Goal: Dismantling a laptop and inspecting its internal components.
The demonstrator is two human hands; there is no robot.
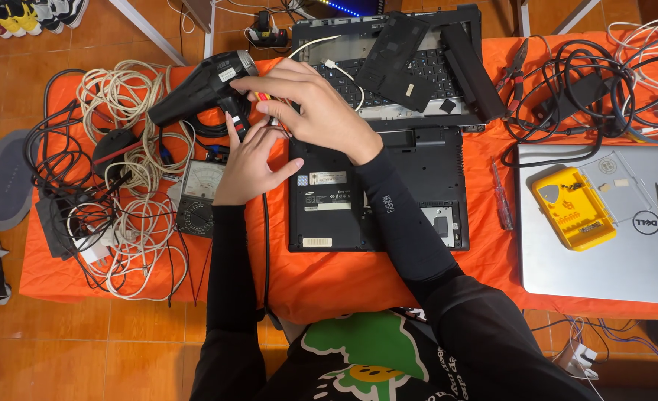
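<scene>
Pinching thin red and yellow wires (264,97) at the black hair dryer (199,87), right hand (314,111) closes while left hand (248,165) rests open, steadying it.

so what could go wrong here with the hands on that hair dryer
1. The right hand pinches thin red and yellow wires at the hair dryer; a hard pull might snap them.
2. The left hand works beside a heap of tangled cables, so a sleeve could snag one and drag the meter.
3. Loose black covers lie on the opened laptop and could get knocked.
</scene>
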